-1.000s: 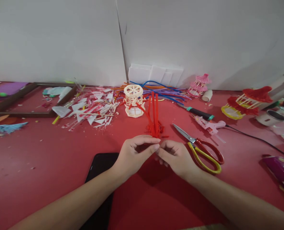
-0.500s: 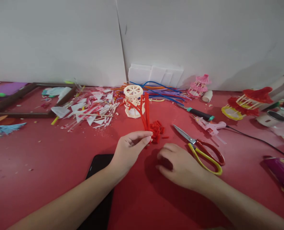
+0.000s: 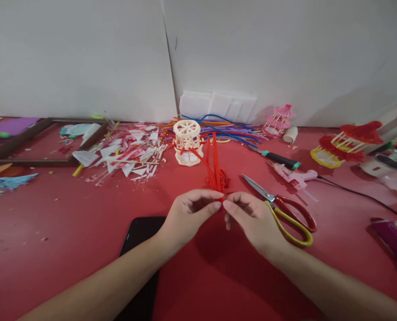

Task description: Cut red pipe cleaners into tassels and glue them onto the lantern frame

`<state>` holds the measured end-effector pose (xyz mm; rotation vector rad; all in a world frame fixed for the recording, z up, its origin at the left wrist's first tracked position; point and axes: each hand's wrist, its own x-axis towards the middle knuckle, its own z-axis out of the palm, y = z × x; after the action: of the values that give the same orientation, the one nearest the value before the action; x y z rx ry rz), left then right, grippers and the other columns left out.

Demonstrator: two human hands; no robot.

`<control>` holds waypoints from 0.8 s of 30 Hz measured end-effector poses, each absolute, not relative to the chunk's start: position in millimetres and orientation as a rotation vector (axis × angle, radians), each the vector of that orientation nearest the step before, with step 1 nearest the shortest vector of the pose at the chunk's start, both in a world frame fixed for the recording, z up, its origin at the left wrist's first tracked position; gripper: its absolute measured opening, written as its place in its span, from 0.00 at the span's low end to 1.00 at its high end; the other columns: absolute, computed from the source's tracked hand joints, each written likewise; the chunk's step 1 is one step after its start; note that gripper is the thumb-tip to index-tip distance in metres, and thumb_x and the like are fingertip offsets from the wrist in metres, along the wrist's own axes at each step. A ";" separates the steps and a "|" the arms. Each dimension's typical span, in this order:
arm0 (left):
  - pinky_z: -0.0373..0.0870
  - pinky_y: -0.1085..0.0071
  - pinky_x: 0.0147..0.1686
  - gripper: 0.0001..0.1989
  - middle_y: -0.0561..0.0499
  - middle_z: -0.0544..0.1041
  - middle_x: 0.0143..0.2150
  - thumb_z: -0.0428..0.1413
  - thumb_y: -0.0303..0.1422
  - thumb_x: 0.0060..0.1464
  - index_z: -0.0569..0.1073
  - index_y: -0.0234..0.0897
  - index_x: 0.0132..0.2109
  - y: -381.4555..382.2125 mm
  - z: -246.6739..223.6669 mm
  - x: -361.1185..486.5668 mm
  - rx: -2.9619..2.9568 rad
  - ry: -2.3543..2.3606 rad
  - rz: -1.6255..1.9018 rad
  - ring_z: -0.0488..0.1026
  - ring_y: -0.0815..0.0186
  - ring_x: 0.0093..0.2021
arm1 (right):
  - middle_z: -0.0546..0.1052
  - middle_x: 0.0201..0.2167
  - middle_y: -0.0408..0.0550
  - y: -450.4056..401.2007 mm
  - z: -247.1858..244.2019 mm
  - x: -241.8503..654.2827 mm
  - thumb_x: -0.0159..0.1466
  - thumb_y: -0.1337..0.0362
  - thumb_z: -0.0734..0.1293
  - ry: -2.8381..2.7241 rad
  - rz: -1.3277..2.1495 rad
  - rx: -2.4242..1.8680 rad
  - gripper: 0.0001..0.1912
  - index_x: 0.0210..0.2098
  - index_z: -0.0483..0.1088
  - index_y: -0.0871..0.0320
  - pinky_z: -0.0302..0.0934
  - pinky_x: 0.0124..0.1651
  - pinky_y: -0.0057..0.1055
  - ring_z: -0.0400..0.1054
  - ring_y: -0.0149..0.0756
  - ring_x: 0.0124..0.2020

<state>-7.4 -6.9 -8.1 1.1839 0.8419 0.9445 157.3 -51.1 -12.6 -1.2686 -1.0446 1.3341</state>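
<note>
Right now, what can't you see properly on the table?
Head view, all of these:
Red strips' lower ends: hidden by left hand and right hand fingers.
Black slab: partly under the left arm, cut by the bottom edge.
Purple object: cut by the right edge.
Crumbs: too small.

The left forearm covers part of a black slab, cut off at the near edge; fingertips hide the red strips' lower ends; the brown frame leaves view left, the purple device right.
</note>
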 end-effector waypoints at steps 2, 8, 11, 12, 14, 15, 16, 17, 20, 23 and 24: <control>0.74 0.77 0.37 0.13 0.56 0.82 0.32 0.66 0.28 0.49 0.74 0.38 0.43 -6.8 -8.0 -6.8 1.134 0.832 0.950 0.78 0.72 0.33 | 0.75 0.22 0.40 -51.2 -13.1 154.9 0.60 0.54 0.71 -1.012 1.337 -1.273 0.13 0.33 0.72 0.58 0.68 0.31 0.27 0.71 0.29 0.23; 0.73 0.75 0.36 0.28 0.60 0.78 0.27 0.68 0.29 0.48 0.63 0.41 0.52 -7.5 -4.9 -6.0 1.040 0.859 0.923 0.76 0.72 0.28 | 0.78 0.23 0.41 -50.4 -11.7 155.1 0.58 0.56 0.72 -0.983 1.327 -1.307 0.11 0.32 0.73 0.58 0.71 0.33 0.28 0.74 0.30 0.24; 0.72 0.76 0.34 0.29 0.59 0.79 0.27 0.68 0.29 0.48 0.62 0.40 0.52 -7.6 -4.1 -6.0 1.019 0.841 0.911 0.76 0.73 0.28 | 0.78 0.25 0.40 -51.0 -9.6 155.2 0.57 0.59 0.72 -1.051 1.239 -1.317 0.08 0.32 0.73 0.57 0.71 0.33 0.27 0.74 0.29 0.25; 0.71 0.77 0.35 0.29 0.60 0.79 0.26 0.68 0.28 0.48 0.62 0.40 0.52 -7.5 -4.1 -6.2 1.003 0.833 0.911 0.76 0.73 0.28 | 0.78 0.26 0.40 -51.5 -9.2 155.0 0.58 0.60 0.72 -1.092 1.193 -1.330 0.07 0.33 0.74 0.56 0.71 0.33 0.26 0.74 0.29 0.25; 0.71 0.79 0.35 0.29 0.60 0.79 0.26 0.68 0.27 0.47 0.62 0.40 0.51 -7.0 -4.4 -6.5 0.966 0.815 0.905 0.76 0.75 0.28 | 0.79 0.26 0.41 -53.2 -9.0 154.6 0.59 0.61 0.70 -1.181 1.097 -1.352 0.05 0.33 0.75 0.56 0.70 0.31 0.24 0.74 0.28 0.25; 0.71 0.79 0.36 0.29 0.60 0.79 0.26 0.68 0.27 0.47 0.62 0.40 0.51 -6.7 -4.6 -6.8 0.951 0.808 0.895 0.76 0.75 0.28 | 0.79 0.27 0.41 -54.2 -9.4 154.6 0.60 0.61 0.70 -1.224 1.050 -1.354 0.05 0.33 0.75 0.56 0.70 0.30 0.24 0.74 0.28 0.25; 0.70 0.80 0.36 0.29 0.60 0.79 0.26 0.68 0.26 0.47 0.62 0.40 0.52 -6.3 -4.8 -7.0 0.939 0.803 0.884 0.76 0.76 0.29 | 0.79 0.27 0.42 -55.2 -9.9 154.9 0.61 0.62 0.69 -1.268 1.002 -1.350 0.04 0.33 0.75 0.55 0.70 0.29 0.24 0.74 0.29 0.25; 0.70 0.80 0.36 0.29 0.60 0.79 0.26 0.68 0.26 0.47 0.62 0.40 0.52 -6.0 -5.0 -7.3 0.929 0.796 0.877 0.76 0.76 0.29 | 0.80 0.28 0.42 -56.1 -10.5 155.6 0.61 0.62 0.68 -1.316 0.951 -1.341 0.04 0.33 0.75 0.55 0.70 0.30 0.24 0.74 0.29 0.26; 0.69 0.80 0.36 0.29 0.61 0.79 0.26 0.68 0.26 0.47 0.62 0.40 0.52 -5.4 -4.7 -8.1 0.885 0.787 0.889 0.76 0.76 0.29 | 0.81 0.34 0.45 -57.1 -12.5 160.5 0.63 0.65 0.67 -1.515 0.794 -1.275 0.06 0.38 0.77 0.55 0.73 0.36 0.27 0.76 0.32 0.33; 0.69 0.78 0.35 0.29 0.61 0.79 0.26 0.69 0.27 0.47 0.63 0.41 0.51 -5.2 -3.4 -8.6 0.847 0.781 0.905 0.76 0.74 0.29 | 0.82 0.38 0.46 -55.7 -14.8 167.6 0.63 0.67 0.68 -1.731 0.658 -1.166 0.11 0.46 0.76 0.53 0.73 0.43 0.32 0.77 0.34 0.37; 0.69 0.77 0.35 0.28 0.61 0.79 0.26 0.69 0.27 0.46 0.63 0.42 0.50 -5.3 -2.9 -8.7 0.845 0.779 0.905 0.76 0.73 0.29 | 0.82 0.37 0.45 -55.0 -15.7 169.8 0.63 0.66 0.69 -1.773 0.622 -1.152 0.12 0.47 0.76 0.52 0.73 0.43 0.33 0.77 0.34 0.37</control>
<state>-8.7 -5.3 -2.9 0.8448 0.7790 0.9047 169.8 -55.0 -15.7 -1.1516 -1.7728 0.6216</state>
